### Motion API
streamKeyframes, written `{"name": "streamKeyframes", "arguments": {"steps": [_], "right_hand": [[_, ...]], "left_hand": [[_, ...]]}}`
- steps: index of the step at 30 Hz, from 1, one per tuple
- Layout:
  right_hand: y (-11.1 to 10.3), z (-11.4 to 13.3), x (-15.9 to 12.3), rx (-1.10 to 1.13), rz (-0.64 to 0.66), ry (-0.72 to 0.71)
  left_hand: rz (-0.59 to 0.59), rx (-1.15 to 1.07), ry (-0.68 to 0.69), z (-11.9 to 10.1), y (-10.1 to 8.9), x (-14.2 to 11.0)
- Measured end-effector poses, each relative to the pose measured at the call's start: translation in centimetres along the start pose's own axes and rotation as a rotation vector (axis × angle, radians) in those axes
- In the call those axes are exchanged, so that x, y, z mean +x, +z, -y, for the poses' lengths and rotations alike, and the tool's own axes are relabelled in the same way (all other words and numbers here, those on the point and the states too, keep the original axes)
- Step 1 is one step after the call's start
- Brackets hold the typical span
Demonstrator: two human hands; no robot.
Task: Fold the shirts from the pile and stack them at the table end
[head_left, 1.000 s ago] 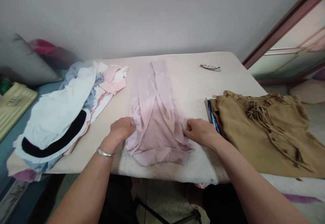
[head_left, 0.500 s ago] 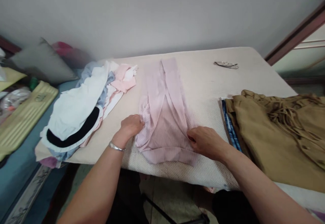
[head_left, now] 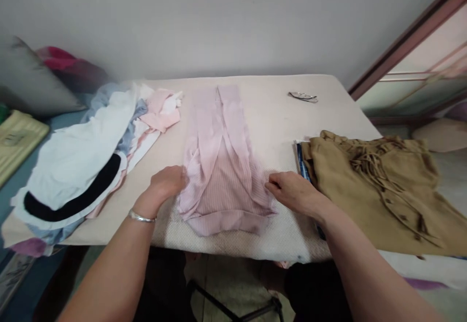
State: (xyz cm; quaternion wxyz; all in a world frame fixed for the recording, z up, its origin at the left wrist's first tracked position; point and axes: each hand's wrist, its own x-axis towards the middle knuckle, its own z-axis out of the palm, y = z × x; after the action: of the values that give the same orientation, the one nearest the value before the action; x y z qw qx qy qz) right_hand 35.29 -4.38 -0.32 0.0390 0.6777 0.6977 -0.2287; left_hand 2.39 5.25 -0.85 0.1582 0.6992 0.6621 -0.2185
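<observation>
Pink garment (head_left: 229, 181) lies on cream cloth (head_left: 279, 122) between both hands (head_left: 168, 183).

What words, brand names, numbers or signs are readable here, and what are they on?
No text can be read for certain.
Pale yellow ribbed item at the left edge: a small mark, too blurred to read.
Lilac ribbed garment in the middle: no lettering visible.
Brown laced garment at the right: no lettering visible.

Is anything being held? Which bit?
Seemingly, a pale pink, ribbed cloth garment: the left hand pinches its left edge, the right hand its right edge.
</observation>
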Motion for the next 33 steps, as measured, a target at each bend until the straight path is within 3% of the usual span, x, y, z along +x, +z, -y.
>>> {"name": "streamKeyframes", "arguments": {"steps": [6, 11, 18, 24, 30, 33], "right_hand": [[0.7, 0.4, -0.6, 0.044, 0.076, -0.06], [1.1, 0.7, -0.2, 0.043, 0.241, -0.126], [0.5, -0.2, 0.5, 0.174, 0.082, -0.151], [2.6, 1.5, 0.6, 0.026, 0.166, -0.189], [3.0, 1.8, 0.9, 0.009, 0.178, -0.186], [2.9, 1.7, 0.9, 0.006, 0.178, -0.182]], "left_hand": [[0.108, -0.049, 0.047, 0.5, -0.6, -0.3], [0.128, -0.027, 0.069, 0.5, -0.8, -0.5], [0.091, -0.024, 0.021, 1.1, -0.7, -0.1], [0.154, -0.176, 0.044, 2.1, -1.1, -0.7], [0.369, -0.338, 0.156, 2.3, -0.4, -1.5], [0.413, -0.352, 0.189, 1.8, -0.6, -2.0]]}}
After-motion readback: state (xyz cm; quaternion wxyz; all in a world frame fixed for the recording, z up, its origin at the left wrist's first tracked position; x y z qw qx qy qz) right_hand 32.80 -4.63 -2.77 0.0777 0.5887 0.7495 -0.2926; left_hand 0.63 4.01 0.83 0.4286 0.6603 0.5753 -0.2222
